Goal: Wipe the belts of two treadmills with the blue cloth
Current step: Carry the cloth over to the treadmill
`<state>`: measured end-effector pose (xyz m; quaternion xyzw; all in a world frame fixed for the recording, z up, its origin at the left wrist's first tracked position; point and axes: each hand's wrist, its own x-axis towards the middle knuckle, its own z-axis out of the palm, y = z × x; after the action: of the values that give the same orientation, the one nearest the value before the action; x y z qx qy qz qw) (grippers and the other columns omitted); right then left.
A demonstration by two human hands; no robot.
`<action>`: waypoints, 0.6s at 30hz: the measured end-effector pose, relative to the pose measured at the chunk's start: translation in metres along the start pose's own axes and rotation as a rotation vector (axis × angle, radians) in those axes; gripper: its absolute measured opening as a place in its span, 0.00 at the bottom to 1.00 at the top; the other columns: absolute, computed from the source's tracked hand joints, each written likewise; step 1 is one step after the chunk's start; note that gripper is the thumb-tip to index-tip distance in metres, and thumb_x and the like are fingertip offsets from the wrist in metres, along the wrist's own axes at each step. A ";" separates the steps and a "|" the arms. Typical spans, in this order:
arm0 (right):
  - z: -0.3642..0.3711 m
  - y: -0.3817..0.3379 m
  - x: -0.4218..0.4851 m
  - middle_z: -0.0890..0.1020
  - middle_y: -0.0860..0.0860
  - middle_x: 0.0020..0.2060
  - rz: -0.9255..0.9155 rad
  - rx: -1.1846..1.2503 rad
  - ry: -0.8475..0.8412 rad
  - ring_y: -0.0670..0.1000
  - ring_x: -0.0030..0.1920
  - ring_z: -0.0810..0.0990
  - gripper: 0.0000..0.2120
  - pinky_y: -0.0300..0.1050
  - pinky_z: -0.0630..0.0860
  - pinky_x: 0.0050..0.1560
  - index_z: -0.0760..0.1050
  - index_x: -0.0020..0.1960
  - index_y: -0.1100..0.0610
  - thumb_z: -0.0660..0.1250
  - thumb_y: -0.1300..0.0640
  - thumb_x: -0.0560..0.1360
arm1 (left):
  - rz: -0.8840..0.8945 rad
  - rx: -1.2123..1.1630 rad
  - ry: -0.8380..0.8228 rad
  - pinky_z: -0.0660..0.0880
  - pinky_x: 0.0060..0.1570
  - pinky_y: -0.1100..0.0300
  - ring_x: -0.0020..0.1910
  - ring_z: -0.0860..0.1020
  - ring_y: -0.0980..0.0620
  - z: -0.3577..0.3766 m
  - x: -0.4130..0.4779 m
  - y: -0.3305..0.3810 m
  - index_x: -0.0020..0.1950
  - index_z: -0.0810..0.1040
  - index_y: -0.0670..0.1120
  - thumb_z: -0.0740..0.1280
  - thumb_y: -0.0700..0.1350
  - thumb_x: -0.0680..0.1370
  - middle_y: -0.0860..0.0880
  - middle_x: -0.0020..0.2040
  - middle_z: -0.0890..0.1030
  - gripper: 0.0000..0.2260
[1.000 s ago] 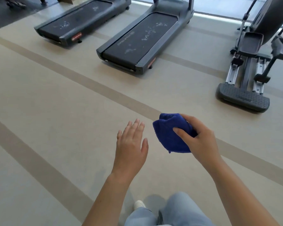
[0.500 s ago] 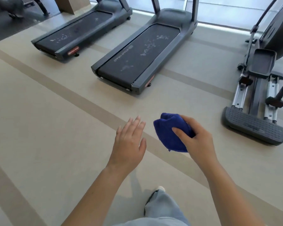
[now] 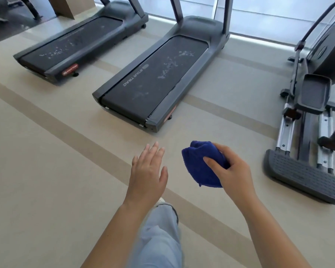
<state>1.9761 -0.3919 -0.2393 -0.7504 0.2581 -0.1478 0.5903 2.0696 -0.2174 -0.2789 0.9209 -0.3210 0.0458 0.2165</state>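
My right hand (image 3: 233,171) grips a bunched blue cloth (image 3: 200,165) in front of me, above the floor. My left hand (image 3: 148,171) hovers beside it, palm down, fingers spread, holding nothing. Straight ahead stands the near treadmill; its black belt (image 3: 155,80) carries white smudges and a brand name. The far treadmill lies to the upper left, and its belt (image 3: 66,49) is speckled white too. Both hands are well short of either belt.
An elliptical trainer (image 3: 306,165) with ribbed grey pedals stands at the right. The beige floor (image 3: 46,161) has darker stripes running diagonally. My leg in light jeans (image 3: 161,236) steps forward below. Windows line the far wall behind the treadmills' uprights.
The view has moved closer to the treadmills, which now look larger and lower in frame. My hands keep the same pose, the cloth still held in the right.
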 end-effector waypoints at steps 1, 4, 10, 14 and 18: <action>0.006 -0.005 0.020 0.82 0.38 0.42 -0.004 -0.018 -0.004 0.39 0.44 0.78 0.17 0.27 0.72 0.37 0.77 0.51 0.40 0.68 0.62 0.73 | -0.001 -0.018 -0.001 0.67 0.58 0.38 0.64 0.72 0.39 0.004 0.021 -0.009 0.64 0.74 0.40 0.55 0.47 0.74 0.41 0.65 0.74 0.22; 0.022 -0.025 0.084 0.82 0.39 0.42 -0.023 -0.079 -0.010 0.40 0.45 0.79 0.16 0.29 0.72 0.40 0.77 0.52 0.41 0.68 0.61 0.73 | 0.008 -0.044 -0.005 0.66 0.59 0.38 0.66 0.70 0.39 0.010 0.083 -0.034 0.65 0.73 0.40 0.57 0.45 0.75 0.41 0.67 0.73 0.21; 0.049 -0.058 0.190 0.82 0.39 0.44 -0.045 -0.080 -0.004 0.40 0.47 0.79 0.16 0.30 0.73 0.43 0.78 0.54 0.43 0.68 0.61 0.73 | -0.030 -0.087 0.004 0.62 0.65 0.39 0.70 0.65 0.41 0.011 0.197 -0.074 0.68 0.71 0.41 0.59 0.44 0.75 0.43 0.70 0.69 0.21; 0.056 -0.061 0.243 0.82 0.40 0.45 -0.030 -0.067 0.001 0.41 0.47 0.79 0.16 0.29 0.73 0.41 0.78 0.55 0.45 0.68 0.62 0.72 | -0.039 -0.109 0.013 0.61 0.65 0.40 0.70 0.65 0.42 0.021 0.250 -0.083 0.68 0.70 0.41 0.59 0.43 0.75 0.43 0.70 0.69 0.22; 0.054 -0.066 0.306 0.82 0.44 0.45 -0.040 -0.018 -0.004 0.38 0.39 0.78 0.17 0.27 0.71 0.31 0.78 0.52 0.43 0.68 0.65 0.73 | -0.043 -0.087 0.018 0.63 0.63 0.37 0.69 0.67 0.40 0.040 0.303 -0.091 0.67 0.72 0.41 0.61 0.43 0.74 0.43 0.68 0.71 0.21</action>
<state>2.2705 -0.5089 -0.2148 -0.7609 0.2433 -0.1555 0.5810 2.3623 -0.3441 -0.2807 0.9168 -0.3011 0.0353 0.2601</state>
